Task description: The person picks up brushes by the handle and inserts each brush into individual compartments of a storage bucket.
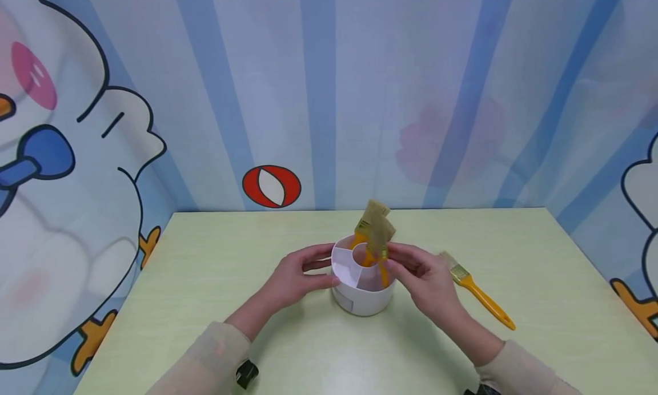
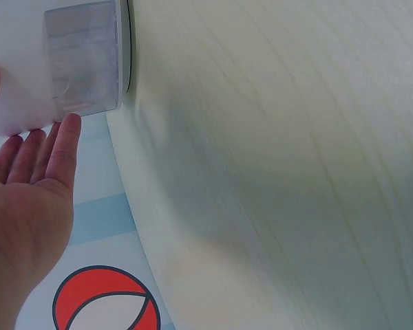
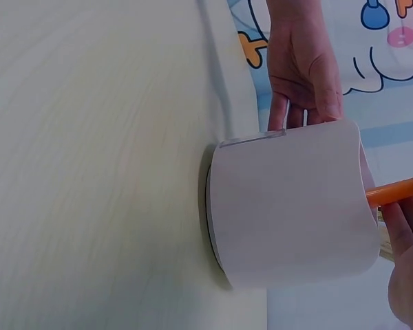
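A white round organizer [image 1: 362,302] with several compartments and a ring in its middle stands upright on the table. My left hand [image 1: 294,276] rests against its left side, fingers nearly straight, with the thumb toward the front. In the left wrist view those fingertips [image 2: 64,148] touch the wall near a clear panel [image 2: 82,58]. My right hand [image 1: 432,282] pinches a yellow-handled paintbrush [image 1: 380,233], bristles up, its handle dipping into the organizer's right side. Behind it, another paintbrush [image 1: 368,218] stands bristles up in the organizer.
A third yellow paintbrush [image 1: 483,295] lies on the table beyond my right wrist, bristles pointing away. The pale wooden table [image 1: 231,235] ends at a printed cartoon backdrop [image 1: 349,98] along its far edge.
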A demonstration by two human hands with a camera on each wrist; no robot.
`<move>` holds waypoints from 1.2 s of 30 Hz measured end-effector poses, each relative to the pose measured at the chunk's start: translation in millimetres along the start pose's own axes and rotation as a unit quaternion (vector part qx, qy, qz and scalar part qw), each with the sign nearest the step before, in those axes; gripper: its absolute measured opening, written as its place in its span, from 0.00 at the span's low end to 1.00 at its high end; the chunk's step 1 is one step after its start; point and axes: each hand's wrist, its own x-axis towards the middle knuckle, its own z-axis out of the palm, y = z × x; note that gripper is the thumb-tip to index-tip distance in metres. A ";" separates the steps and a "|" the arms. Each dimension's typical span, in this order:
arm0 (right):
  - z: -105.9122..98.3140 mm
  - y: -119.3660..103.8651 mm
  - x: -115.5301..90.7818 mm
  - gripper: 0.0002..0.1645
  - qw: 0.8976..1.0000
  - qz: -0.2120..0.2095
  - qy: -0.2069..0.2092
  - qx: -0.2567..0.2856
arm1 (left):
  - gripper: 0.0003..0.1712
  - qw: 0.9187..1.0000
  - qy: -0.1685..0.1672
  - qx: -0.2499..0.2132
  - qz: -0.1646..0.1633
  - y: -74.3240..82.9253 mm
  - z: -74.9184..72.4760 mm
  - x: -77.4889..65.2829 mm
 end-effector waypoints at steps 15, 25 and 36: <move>3.8 4.3 -7.1 0.23 0.997 0.037 0.057 0.045 | 0.41 1.000 0.009 -0.005 -0.005 -2.7 3.4 -3.1; -4.9 10.3 -1.4 0.23 0.996 0.062 0.057 0.022 | 0.40 1.000 0.017 -0.001 -0.012 -3.8 5.1 -1.6; -11.9 3.4 6.1 0.23 0.996 0.073 0.025 -0.051 | 0.41 1.000 0.019 0.003 -0.011 -2.8 7.5 -0.9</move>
